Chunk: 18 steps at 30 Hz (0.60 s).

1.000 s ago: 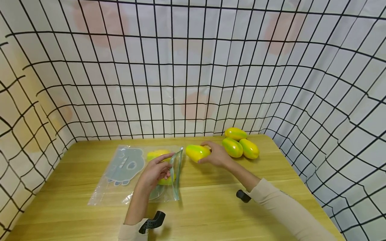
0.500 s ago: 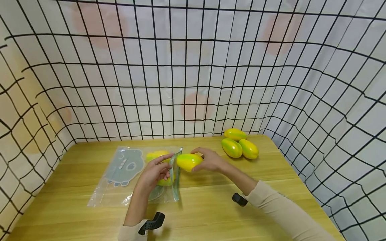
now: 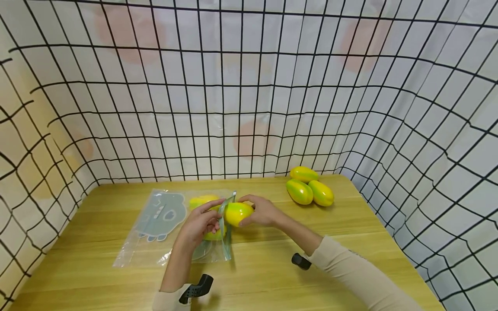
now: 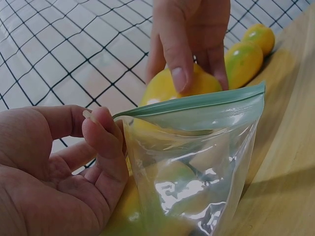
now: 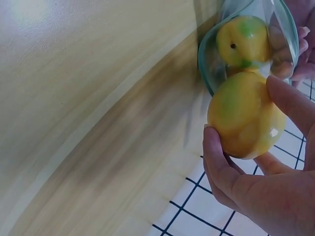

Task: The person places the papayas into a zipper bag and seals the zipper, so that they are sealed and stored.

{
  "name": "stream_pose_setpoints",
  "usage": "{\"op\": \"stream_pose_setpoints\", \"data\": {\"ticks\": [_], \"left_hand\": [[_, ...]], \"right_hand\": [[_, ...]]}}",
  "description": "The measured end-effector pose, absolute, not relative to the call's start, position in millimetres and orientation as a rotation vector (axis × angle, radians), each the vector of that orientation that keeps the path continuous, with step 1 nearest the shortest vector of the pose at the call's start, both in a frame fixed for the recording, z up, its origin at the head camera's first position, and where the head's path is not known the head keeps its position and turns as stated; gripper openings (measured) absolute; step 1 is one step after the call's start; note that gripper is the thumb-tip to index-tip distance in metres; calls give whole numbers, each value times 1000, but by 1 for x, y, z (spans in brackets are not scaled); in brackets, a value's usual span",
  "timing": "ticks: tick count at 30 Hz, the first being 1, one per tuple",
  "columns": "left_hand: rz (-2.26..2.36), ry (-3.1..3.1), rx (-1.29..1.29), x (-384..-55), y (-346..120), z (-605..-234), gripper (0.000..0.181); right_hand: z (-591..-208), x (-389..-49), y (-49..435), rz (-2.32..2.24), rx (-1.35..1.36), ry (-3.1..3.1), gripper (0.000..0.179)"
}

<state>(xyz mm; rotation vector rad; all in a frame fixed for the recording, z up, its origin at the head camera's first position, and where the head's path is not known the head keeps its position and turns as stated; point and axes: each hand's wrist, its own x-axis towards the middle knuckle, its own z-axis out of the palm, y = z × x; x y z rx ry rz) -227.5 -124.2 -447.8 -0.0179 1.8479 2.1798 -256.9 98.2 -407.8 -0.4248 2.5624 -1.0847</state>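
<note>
A clear zip bag (image 3: 128,250) with a grey-blue cartoon print lies on the table, its green zip edge (image 4: 202,103) raised at the right. My left hand (image 3: 199,222) pinches that edge between thumb and fingers and keeps the mouth apart. Inside the bag are glossy yellow-green mangoes, one at the back (image 3: 202,199) and one nearer (image 3: 212,236), partly behind the left hand. My right hand (image 3: 263,211) grips another mango (image 3: 238,214) from its right end. This mango's front end is at the bag's mouth, close before a bagged mango (image 5: 243,42) in the right wrist view.
Three more mangoes (image 3: 299,191) sit grouped at the table's back right. Behind and beside the wooden table (image 3: 264,276) stands a white wall covering with a black grid net (image 3: 253,108). A black wrist mount (image 3: 196,288) juts from the left sleeve.
My right hand has carried its mango leftward and slightly nearer, from beside the bag to its mouth. The left hand and the bag have stayed almost still.
</note>
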Motion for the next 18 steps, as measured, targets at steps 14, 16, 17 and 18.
{"op": "stream_pose_setpoints", "data": {"ticks": [14,16,17,18], "left_hand": [[2183,1839,-18,-226,-124,-448,46],[2183,1841,-18,-227,-124,-447,46],[2182,1843,-18,-227,-124,-447,46],[2181,1846,-20,-227,-124,-447,46]], "right_hand": [[-415,-257,89,-1097,-387,2568,74],[-416,-258,88,-1106,-371,2572,74],[-417,-258,88,-1111,-360,2574,74],[-417,-258,88,-1118,-350,2574,74]]}}
